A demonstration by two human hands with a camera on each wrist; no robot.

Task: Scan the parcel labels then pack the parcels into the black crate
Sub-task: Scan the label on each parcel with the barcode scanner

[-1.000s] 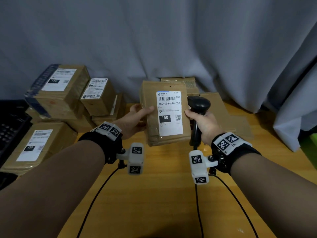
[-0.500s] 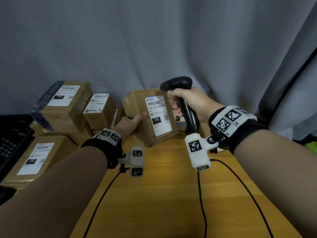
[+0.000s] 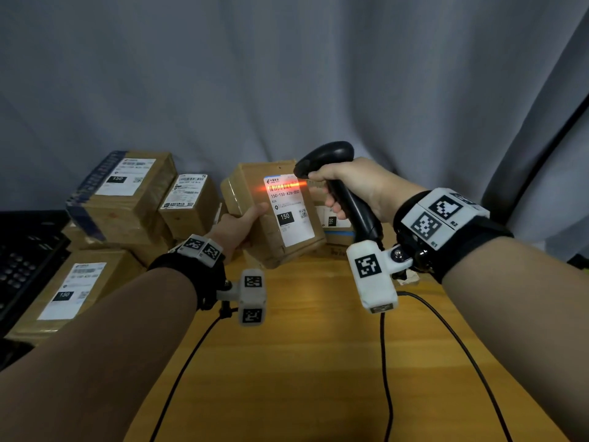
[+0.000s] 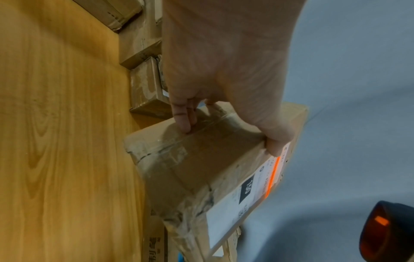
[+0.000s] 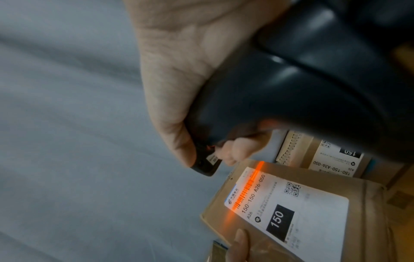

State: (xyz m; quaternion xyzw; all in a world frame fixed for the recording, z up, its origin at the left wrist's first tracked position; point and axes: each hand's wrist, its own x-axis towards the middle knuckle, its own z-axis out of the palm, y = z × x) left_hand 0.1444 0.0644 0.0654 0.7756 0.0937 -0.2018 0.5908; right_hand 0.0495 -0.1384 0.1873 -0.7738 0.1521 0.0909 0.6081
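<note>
My left hand (image 3: 237, 226) grips a brown cardboard parcel (image 3: 255, 215) above the wooden table (image 3: 302, 362), thumb on its labelled face and fingers behind it. The parcel's white label (image 3: 288, 208) is tilted toward me. My right hand (image 3: 350, 186) grips a black barcode scanner (image 3: 331, 161), its head just right of the label's top. An orange scan line (image 3: 283, 186) lies across the barcode. In the left wrist view the left hand (image 4: 224, 85) holds the parcel (image 4: 201, 159) by its end. The right wrist view has the scanner (image 5: 291, 88) over the label (image 5: 291, 209). The black crate (image 3: 22, 263) stands at the far left.
Several more labelled parcels (image 3: 127, 193) are stacked at the back left beside the crate, and another parcel (image 3: 334, 224) lies behind the held one. A grey curtain (image 3: 287, 74) hangs behind. Black cables (image 3: 385, 378) run across the near table.
My right hand lifted the scanner from beside the parcel to level with its label top, and the orange beam now shows on the barcode. The parcel tilted and moved slightly left.
</note>
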